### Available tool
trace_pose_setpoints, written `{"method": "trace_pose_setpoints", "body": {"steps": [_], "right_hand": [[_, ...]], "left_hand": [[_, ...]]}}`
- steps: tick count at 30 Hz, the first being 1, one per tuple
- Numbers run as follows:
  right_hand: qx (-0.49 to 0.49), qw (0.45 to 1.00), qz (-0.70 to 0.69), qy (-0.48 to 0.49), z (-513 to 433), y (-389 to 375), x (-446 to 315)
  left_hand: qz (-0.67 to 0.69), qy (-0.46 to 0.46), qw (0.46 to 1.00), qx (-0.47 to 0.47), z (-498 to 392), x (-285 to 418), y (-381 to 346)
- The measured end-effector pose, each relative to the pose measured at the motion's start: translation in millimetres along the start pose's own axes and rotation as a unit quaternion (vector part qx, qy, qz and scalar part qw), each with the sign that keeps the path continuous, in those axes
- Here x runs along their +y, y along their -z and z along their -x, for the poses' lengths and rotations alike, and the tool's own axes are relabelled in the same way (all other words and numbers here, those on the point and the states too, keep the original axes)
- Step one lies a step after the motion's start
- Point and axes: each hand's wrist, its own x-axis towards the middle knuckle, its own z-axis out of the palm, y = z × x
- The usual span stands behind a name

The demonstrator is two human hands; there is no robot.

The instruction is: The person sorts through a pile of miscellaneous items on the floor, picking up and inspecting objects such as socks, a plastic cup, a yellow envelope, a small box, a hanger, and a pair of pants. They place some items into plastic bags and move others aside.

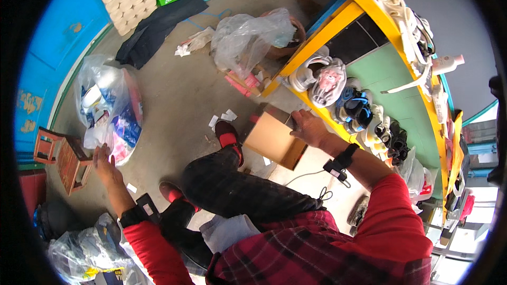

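An open cardboard box (273,134) is tilted over the floor beside the shoe rack, its plain brown inside facing up. My right hand (311,128) grips the box's right edge. On the left, my left hand (106,162) reaches to the near edge of a clear plastic bag (109,95) full of packets and a white item. Its fingertips meet the plastic, but whether they pinch it I cannot tell. A folded grey cloth (229,231) lies on my lap.
A yellow-framed rack (328,39) holds several shoes (352,103) on the right. A small wooden chair (73,158) stands left of my left hand. White paper slips (229,115), a dark cloth (158,31) and a crumpled clear bag (249,39) lie on the floor ahead.
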Motion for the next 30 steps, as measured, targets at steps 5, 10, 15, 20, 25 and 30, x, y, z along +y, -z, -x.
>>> {"method": "trace_pose_setpoints", "body": {"steps": [5, 10, 15, 20, 25, 30], "right_hand": [[-0.110, 0.991, 0.043, -0.055, 28.3, -16.8, 15.5], [-0.152, 0.974, 0.080, -0.149, 97.4, -51.3, 65.7], [-0.189, 0.912, 0.191, -0.311, 140.3, -92.2, 94.2], [-0.204, 0.971, 0.003, -0.123, 61.0, -115.1, 48.4], [-0.035, 0.983, -0.169, -0.057, -71.7, -115.5, -21.9], [0.262, 0.938, -0.221, -0.039, -218.6, -43.6, -47.1]], "left_hand": [[0.013, -0.008, 1.000, -0.017, 3.9, 3.3, -3.3], [0.013, -0.006, 1.000, 0.000, 10.6, 6.0, -2.0], [0.011, -0.001, 1.000, 0.000, 17.6, 9.2, -4.3], [-0.019, -0.014, 1.000, -0.003, 25.0, 12.7, -10.4], [-0.050, -0.023, 0.998, 0.010, 26.0, 19.3, -7.5], [-0.088, -0.023, 0.995, 0.027, 28.8, 31.2, -12.8]]}}
